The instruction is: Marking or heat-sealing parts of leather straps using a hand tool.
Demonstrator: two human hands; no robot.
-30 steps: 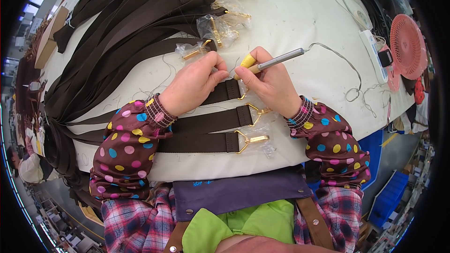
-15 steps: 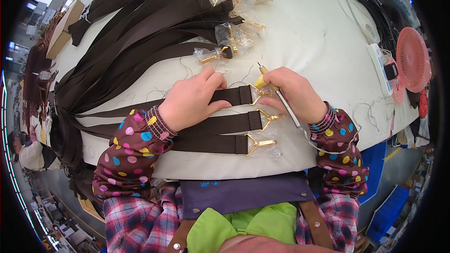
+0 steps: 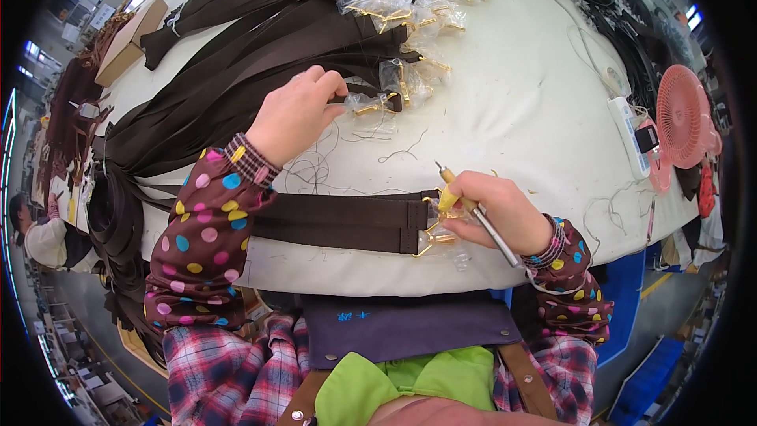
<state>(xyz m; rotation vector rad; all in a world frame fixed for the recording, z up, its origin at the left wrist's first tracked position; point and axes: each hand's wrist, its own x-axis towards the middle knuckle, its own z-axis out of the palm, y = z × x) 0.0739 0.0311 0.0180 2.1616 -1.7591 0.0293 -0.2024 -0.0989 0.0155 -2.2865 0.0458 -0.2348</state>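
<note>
My right hand (image 3: 505,209) grips a corded soldering-iron-like pen (image 3: 490,229), with a yellow-wrapped grip and its pointed tip up and left. The thumb and fingers of that hand lie over the gold clasps (image 3: 430,246) of dark brown straps (image 3: 339,223), which lie close together and partly overlap near the table's front. Farther off, my left hand (image 3: 296,114) is at another brown strap's end, thumb and fingers bent and apart beside its plastic-wrapped gold clasp (image 3: 371,104). Part of that strap is hidden behind the hand.
More brown straps (image 3: 236,55) with bagged clasps (image 3: 394,0) spread over the far left of the white table (image 3: 536,110). Loose threads lie mid-table. A pink fan (image 3: 683,117) and a white power strip (image 3: 628,136) stand at the right. A cardboard box (image 3: 130,41) is far left.
My left hand has left the near straps and moved away, up to the farther strap's end. The near straps now lie closer together. My right hand, still holding the pen, has shifted slightly nearer.
</note>
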